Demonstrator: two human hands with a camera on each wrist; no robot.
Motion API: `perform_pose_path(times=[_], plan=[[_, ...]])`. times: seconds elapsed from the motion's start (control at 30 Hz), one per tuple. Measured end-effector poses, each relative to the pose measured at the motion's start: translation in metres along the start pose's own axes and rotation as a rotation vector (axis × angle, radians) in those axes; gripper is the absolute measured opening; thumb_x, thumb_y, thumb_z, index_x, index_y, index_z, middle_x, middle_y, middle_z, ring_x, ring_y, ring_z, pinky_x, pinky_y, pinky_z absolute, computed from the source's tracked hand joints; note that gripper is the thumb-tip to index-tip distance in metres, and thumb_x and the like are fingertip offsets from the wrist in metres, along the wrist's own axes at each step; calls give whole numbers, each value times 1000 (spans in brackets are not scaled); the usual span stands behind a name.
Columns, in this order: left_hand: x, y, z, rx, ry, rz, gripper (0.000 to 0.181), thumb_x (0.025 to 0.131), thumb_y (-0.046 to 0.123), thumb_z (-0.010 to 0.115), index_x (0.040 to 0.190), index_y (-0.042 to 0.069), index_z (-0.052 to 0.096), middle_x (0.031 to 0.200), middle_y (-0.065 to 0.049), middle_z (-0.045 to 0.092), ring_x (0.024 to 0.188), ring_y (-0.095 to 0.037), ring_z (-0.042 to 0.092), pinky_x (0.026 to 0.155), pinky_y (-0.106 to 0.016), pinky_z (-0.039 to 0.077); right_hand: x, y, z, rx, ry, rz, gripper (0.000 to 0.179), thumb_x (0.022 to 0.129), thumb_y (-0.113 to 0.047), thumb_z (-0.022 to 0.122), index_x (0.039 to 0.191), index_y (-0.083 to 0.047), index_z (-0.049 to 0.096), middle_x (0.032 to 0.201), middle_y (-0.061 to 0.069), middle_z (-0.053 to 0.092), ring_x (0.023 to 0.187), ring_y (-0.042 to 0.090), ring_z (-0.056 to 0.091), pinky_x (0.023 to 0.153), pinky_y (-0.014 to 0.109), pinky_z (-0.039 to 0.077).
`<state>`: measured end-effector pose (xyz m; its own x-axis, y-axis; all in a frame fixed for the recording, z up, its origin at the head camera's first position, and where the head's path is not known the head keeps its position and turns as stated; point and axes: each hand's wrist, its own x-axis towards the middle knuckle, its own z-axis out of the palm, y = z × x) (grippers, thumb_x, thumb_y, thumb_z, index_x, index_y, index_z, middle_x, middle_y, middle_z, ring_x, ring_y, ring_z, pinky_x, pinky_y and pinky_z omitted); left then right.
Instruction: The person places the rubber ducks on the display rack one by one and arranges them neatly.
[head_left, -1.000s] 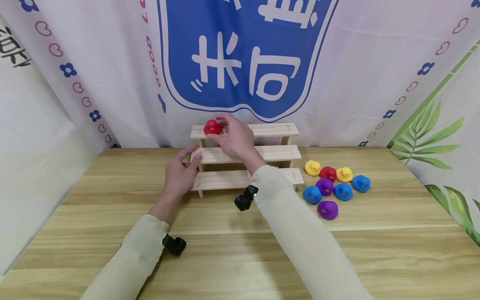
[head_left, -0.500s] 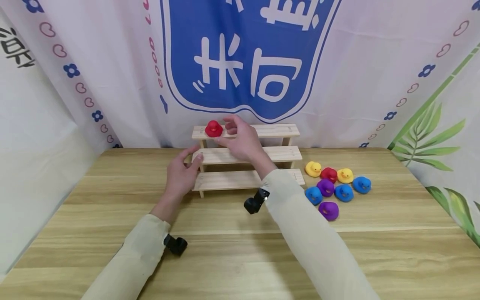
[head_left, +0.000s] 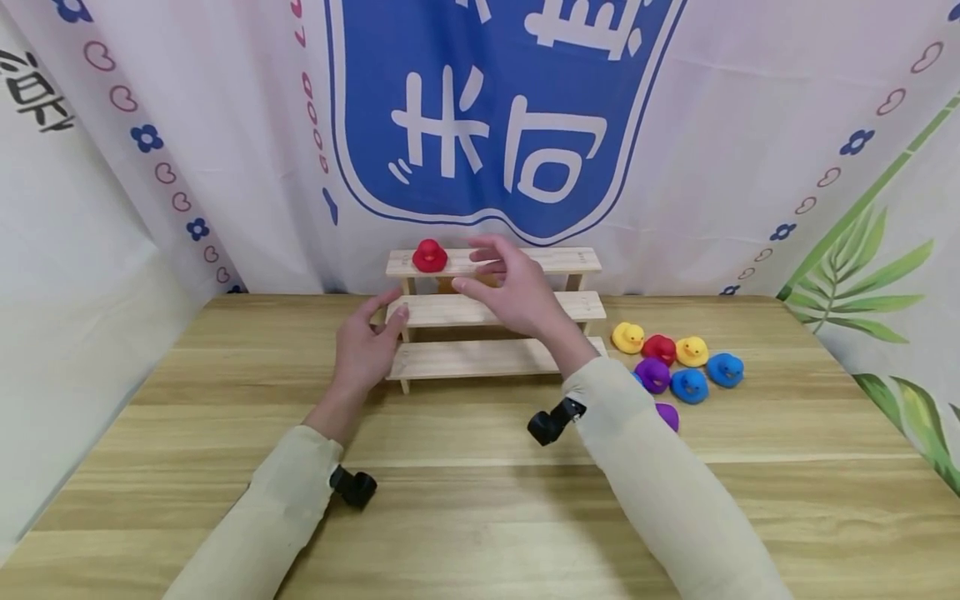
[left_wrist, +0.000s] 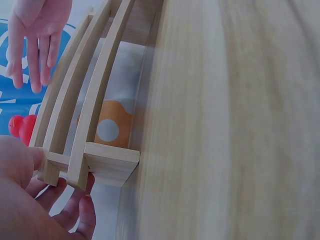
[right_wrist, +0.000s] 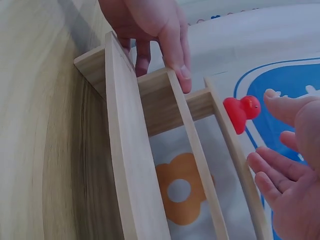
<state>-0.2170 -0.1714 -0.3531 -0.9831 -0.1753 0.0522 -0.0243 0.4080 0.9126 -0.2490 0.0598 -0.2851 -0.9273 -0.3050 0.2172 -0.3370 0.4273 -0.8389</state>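
Note:
A three-tier wooden display stand (head_left: 480, 358) stands at the table's back. On the left of its top tier sits a red rubber duck (head_left: 430, 257), which no hand touches. My left hand (head_left: 365, 346) holds the stand's left end, its thumb on the middle tier and its fingers (left_wrist: 75, 215) curled round the side. Just right of the red duck, my right hand (head_left: 517, 283) hovers in front of the top tier with fingers loosely spread and nothing in them. The right wrist view shows a gap between this hand and the duck (right_wrist: 242, 112).
Right of the stand, several rubber ducks lie grouped on the wooden table (head_left: 465, 500), among them a yellow duck (head_left: 692, 351), a blue duck (head_left: 725, 370) and a purple duck (head_left: 653, 375). My right sleeve partly covers some. A printed curtain (head_left: 720, 167) hangs behind.
My right hand has let go of the red duck and drawn back to the right, leaving it on the top tier. The left hand keeps its place on the stand.

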Motion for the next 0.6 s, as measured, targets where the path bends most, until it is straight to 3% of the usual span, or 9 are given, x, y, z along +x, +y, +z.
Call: perform_pose_path(times=[0.2, 0.47, 0.6], plan=[[-1, 1, 0, 2, 10, 9, 45, 109, 38, 60, 152, 26, 59, 64, 4, 51, 47, -6, 42, 44, -24, 41, -16, 5, -17, 23, 12, -3, 60, 98, -36, 78, 151, -22, 54, 147, 9, 63, 132, 31, 64, 116, 48, 52], [-1, 1, 0, 16, 5, -1, 45, 109, 40, 59, 153, 27, 58, 66, 3, 51, 48, -6, 42, 44, -24, 40, -38, 17, -39, -37, 33, 22, 58, 98, -38, 77, 149, -21, 56, 145, 5, 65, 132, 26, 63, 115, 49, 52], [0, 1, 0, 10, -5, -11, 46, 109, 41, 59, 153, 29, 58, 82, -3, 61, 50, -6, 44, 45, -24, 41, -47, 27, -52, -51, 42, 11, 57, 99, -36, 76, 149, -16, 55, 145, 6, 64, 131, 29, 63, 118, 52, 48]])
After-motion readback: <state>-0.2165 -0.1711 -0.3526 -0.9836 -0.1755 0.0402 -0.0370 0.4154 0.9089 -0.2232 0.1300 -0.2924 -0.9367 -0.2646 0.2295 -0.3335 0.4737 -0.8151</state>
